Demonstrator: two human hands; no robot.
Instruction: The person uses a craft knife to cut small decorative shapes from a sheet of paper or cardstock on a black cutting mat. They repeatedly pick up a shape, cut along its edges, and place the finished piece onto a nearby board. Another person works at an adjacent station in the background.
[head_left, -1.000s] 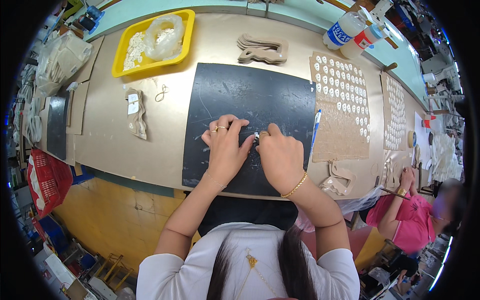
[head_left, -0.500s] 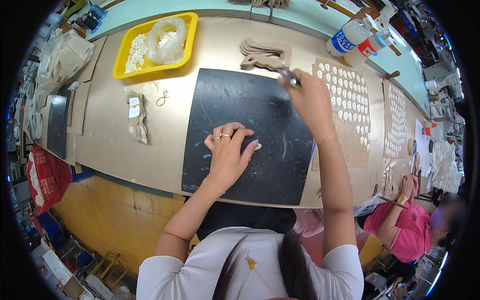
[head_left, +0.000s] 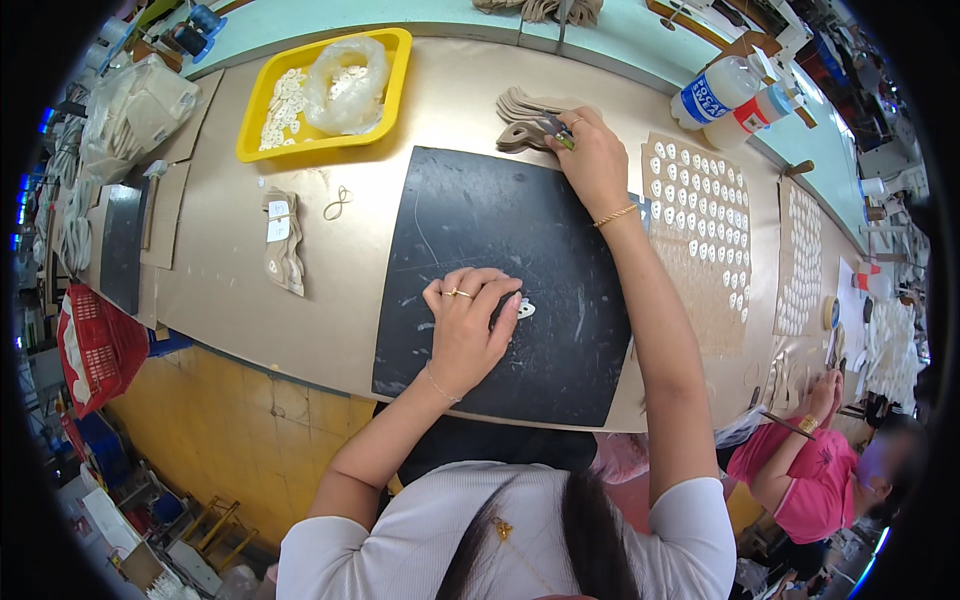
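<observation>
A small white cut-out piece with dark holes (head_left: 526,309) lies on the black mat (head_left: 440,190). Against its left edge rests the thumb of my left hand (head_left: 468,322), whose fingers are curled together on the mat. My right hand (head_left: 597,165) is closed on a small dark hand tool with a green part (head_left: 558,132); its exact kind is not clear. The tool's tip is at a stack of brown shaped pieces (head_left: 520,135) beyond the mat's far edge, partly covered by this hand.
A yellow tray (head_left: 252,110) with white pieces and a plastic bag stands far left. Tied brown pieces (head_left: 283,245) lie left of the mat. Rows of white pieces cover a brown sheet (head_left: 690,300) at right, near two bottles (head_left: 715,90). A co-worker in pink (head_left: 790,470) sits at right.
My right hand has moved a little away from me and left, bringing the tool to the brown stack. My left hand stays by the white piece, more of which now shows.
</observation>
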